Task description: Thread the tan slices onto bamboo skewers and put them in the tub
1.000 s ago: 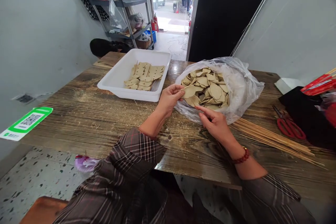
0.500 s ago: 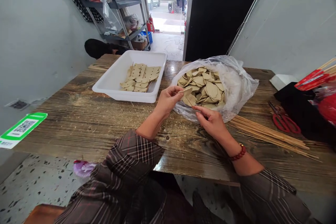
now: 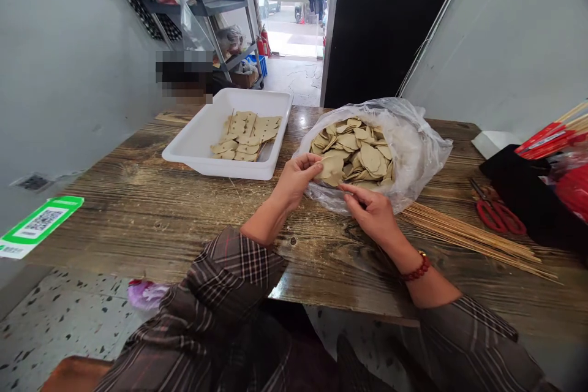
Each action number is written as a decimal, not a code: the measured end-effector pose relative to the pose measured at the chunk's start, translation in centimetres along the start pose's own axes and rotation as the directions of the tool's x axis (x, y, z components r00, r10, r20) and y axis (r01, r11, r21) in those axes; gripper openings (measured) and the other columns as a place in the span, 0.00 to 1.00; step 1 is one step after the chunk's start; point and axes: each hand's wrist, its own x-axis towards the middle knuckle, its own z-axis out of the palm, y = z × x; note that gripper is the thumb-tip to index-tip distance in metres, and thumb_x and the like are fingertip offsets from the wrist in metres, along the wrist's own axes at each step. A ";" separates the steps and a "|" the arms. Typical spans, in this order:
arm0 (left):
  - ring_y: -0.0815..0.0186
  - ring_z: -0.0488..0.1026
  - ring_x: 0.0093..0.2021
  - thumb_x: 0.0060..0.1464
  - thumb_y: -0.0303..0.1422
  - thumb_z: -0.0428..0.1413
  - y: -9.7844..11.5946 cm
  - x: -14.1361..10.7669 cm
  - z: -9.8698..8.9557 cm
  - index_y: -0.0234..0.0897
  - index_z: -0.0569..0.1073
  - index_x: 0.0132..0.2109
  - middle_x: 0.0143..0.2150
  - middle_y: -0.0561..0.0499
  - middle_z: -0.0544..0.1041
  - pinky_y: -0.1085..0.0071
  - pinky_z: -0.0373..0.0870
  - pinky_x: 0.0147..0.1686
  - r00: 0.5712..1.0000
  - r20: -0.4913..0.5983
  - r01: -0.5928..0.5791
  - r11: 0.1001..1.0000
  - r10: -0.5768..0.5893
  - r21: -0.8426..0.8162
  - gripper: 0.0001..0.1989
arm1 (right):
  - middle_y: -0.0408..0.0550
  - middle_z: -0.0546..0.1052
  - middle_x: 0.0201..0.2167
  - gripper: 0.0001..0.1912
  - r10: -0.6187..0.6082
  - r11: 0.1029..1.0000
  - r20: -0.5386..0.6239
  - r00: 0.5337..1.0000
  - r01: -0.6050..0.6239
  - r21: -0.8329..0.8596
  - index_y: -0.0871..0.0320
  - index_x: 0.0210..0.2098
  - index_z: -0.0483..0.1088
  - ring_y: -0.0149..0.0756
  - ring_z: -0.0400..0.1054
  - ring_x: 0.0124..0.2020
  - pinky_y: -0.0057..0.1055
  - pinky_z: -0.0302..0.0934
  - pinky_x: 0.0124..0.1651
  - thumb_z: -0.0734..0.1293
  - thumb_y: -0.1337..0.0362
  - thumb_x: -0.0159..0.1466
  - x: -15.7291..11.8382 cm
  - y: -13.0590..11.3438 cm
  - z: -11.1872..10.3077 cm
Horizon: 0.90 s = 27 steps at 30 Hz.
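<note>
Thumb and fingers of my left hand (image 3: 296,179) are closed on the edge of a thin, flat beige slice (image 3: 331,168), held face up over the front rim of a clear plastic bag (image 3: 413,141). A heap of similar slices (image 3: 373,159) fills the bag's opening. My right hand (image 3: 370,211) is closed in a pinch at the slice's lower right, on a thin wooden skewer that is mostly hidden. To the left, a white plastic tray (image 3: 206,165) holds slices threaded on skewers (image 3: 252,125).
Loose bamboo skewers (image 3: 473,233) lie right of my right hand. Red-handled scissors (image 3: 498,214) rest beside a black holder (image 3: 533,196) with red-wrapped sticks (image 3: 551,135). A green QR card (image 3: 41,226) is at the table's left edge. A grey cart (image 3: 211,9) stands behind.
My left hand has turned the slice so its broad face shows more. The skewer between the hands is now less visible. Both hands have otherwise hardly moved.
</note>
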 end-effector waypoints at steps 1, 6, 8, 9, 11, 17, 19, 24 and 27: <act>0.75 0.66 0.25 0.37 0.35 0.68 0.0 0.0 -0.1 0.32 0.74 0.32 0.26 0.56 0.72 0.77 0.64 0.26 1.000 -0.013 0.013 1.000 -0.014 -0.023 0.16 | 0.47 0.78 0.25 0.18 -0.007 1.000 -0.003 1.000 0.007 -0.009 0.63 0.47 0.78 0.32 0.67 0.22 0.28 0.60 0.28 0.62 0.62 0.63 0.0 0.0 0.0; 0.74 0.68 0.26 0.35 0.35 0.69 0.0 0.2 -0.4 0.32 0.73 0.33 0.27 0.54 0.74 0.78 0.65 0.23 0.996 -0.012 0.090 0.992 -0.091 -0.086 0.18 | 0.46 0.79 0.24 0.16 -0.045 0.998 -0.013 0.999 0.044 -0.035 0.61 0.43 0.79 0.30 0.64 0.20 0.27 0.57 0.25 0.63 0.62 0.63 -0.1 0.0 -0.2; 0.74 0.69 0.26 0.35 0.34 0.68 -0.1 0.2 -0.4 0.32 0.73 0.33 0.28 0.54 0.74 0.78 0.65 0.23 0.995 -0.004 0.101 0.989 -0.102 -0.107 0.18 | 0.46 0.80 0.26 0.15 -0.051 0.998 -0.013 0.999 0.050 -0.036 0.60 0.42 0.79 0.30 0.65 0.21 0.27 0.58 0.26 0.64 0.61 0.63 0.0 0.1 -0.2; 0.74 0.69 0.26 0.35 0.34 0.68 -0.1 0.3 -0.5 0.32 0.73 0.33 0.28 0.54 0.74 0.78 0.65 0.23 0.995 -0.001 0.103 0.988 -0.104 -0.118 0.17 | 0.47 0.80 0.27 0.14 -0.052 0.998 -0.013 0.999 0.051 -0.037 0.60 0.41 0.79 0.31 0.66 0.21 0.28 0.59 0.26 0.64 0.61 0.63 0.0 0.1 -0.2; 0.74 0.69 0.26 0.36 0.34 0.68 -0.2 0.3 -0.4 0.32 0.73 0.33 0.27 0.54 0.73 0.77 0.66 0.23 0.995 -0.001 0.103 0.985 -0.104 -0.138 0.17 | 0.48 0.81 0.29 0.14 -0.054 0.998 -0.016 0.998 0.054 -0.036 0.59 0.40 0.79 0.32 0.69 0.23 0.28 0.61 0.28 0.64 0.60 0.64 0.0 0.2 -0.2; 0.74 0.68 0.26 0.37 0.32 0.68 -0.3 0.2 -0.2 0.31 0.74 0.33 0.27 0.53 0.73 0.76 0.66 0.25 0.993 -0.014 0.114 0.980 -0.117 -0.165 0.16 | 0.50 0.82 0.33 0.13 -0.071 0.995 -0.031 0.997 0.069 -0.066 0.59 0.39 0.79 0.36 0.73 0.28 0.31 0.64 0.31 0.64 0.59 0.64 -0.1 0.6 -0.2; 0.73 0.69 0.26 0.37 0.32 0.68 -0.4 0.2 -0.2 0.31 0.74 0.33 0.27 0.53 0.74 0.76 0.67 0.26 0.992 -0.014 0.124 0.976 -0.128 -0.177 0.16 | 0.50 0.82 0.34 0.13 -0.078 0.995 -0.037 0.996 0.075 -0.060 0.58 0.39 0.79 0.36 0.74 0.29 0.31 0.65 0.33 0.64 0.59 0.64 -0.2 0.6 -0.2; 0.73 0.70 0.25 0.36 0.32 0.68 -0.5 0.2 -0.1 0.31 0.73 0.32 0.27 0.54 0.73 0.75 0.68 0.26 0.989 -0.008 0.140 0.969 -0.145 -0.203 0.15 | 0.50 0.83 0.35 0.12 -0.097 0.995 -0.035 0.995 0.095 -0.040 0.57 0.40 0.79 0.37 0.75 0.30 0.33 0.67 0.34 0.65 0.60 0.64 -0.2 0.7 -0.2; 0.73 0.69 0.25 0.35 0.31 0.68 -0.6 0.2 0.0 0.31 0.73 0.31 0.26 0.54 0.73 0.74 0.68 0.26 0.989 -0.013 0.139 0.967 -0.145 -0.215 0.15 | 0.49 0.83 0.36 0.12 -0.099 0.995 -0.032 0.995 0.098 -0.022 0.57 0.40 0.79 0.38 0.76 0.32 0.34 0.69 0.37 0.65 0.60 0.64 -0.3 0.7 -0.2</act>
